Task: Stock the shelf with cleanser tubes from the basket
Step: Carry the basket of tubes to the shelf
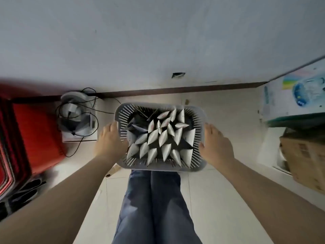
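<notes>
Head view: my two hands flank a grey basket (159, 166) full of cleanser tubes (163, 138).
My left hand (110, 140) presses its nine o'clock side and my right hand (217, 143) its three o'clock side, fingers straight on both. The white tubes stand packed inside.

One basket (159, 164); roughly twenty cleanser tubes (163, 138); two hands: left hand (110, 140), right hand (217, 145).
</notes>
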